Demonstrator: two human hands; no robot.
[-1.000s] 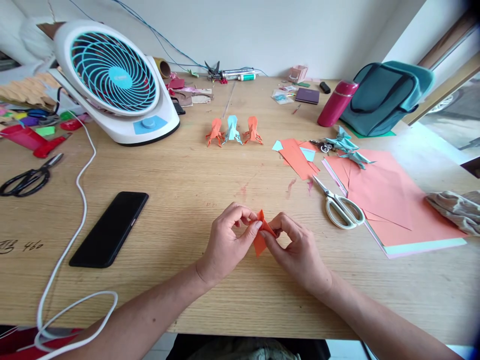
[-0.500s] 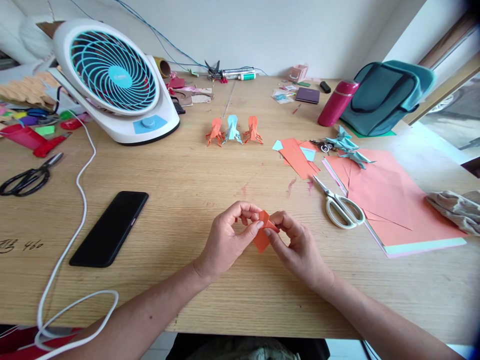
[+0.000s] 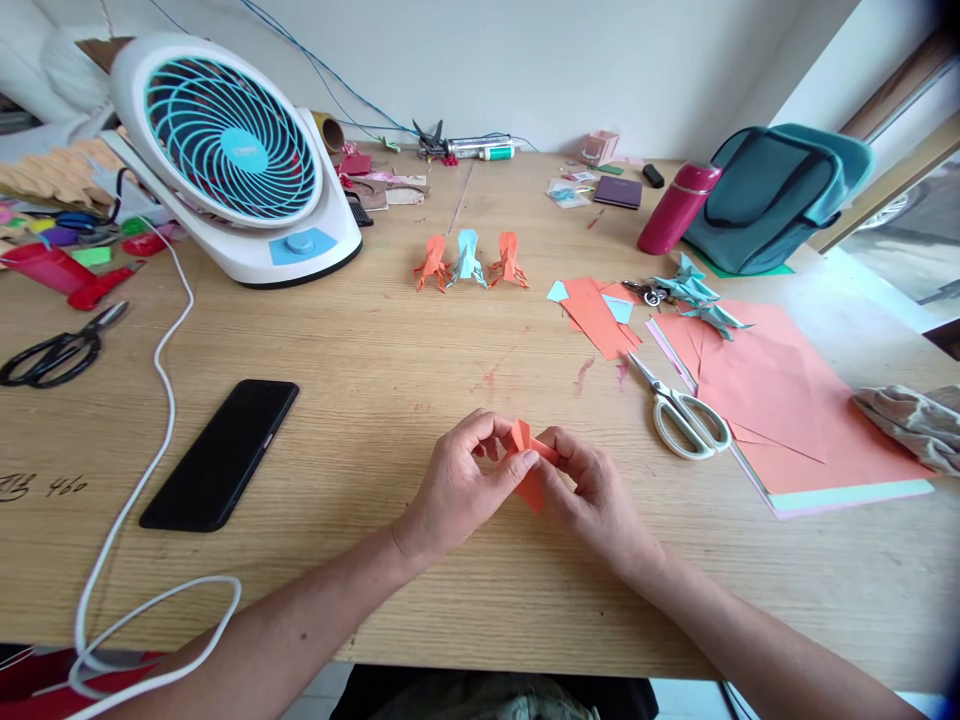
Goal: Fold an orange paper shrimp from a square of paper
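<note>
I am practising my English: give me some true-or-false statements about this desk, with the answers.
1. The left hand and the right hand both pinch a folded orange paper. True.
2. The phone lies to the right of the hands. False: it lies to the left of them.
3. Three paper figures stand in a row behind the hands, with the blue one in the middle. True.
4. The fan is beside the bag. False: the fan is at the far left, and a red bottle is beside the bag.
5. The white scissors lie at the edge of the orange sheets. True.
</note>
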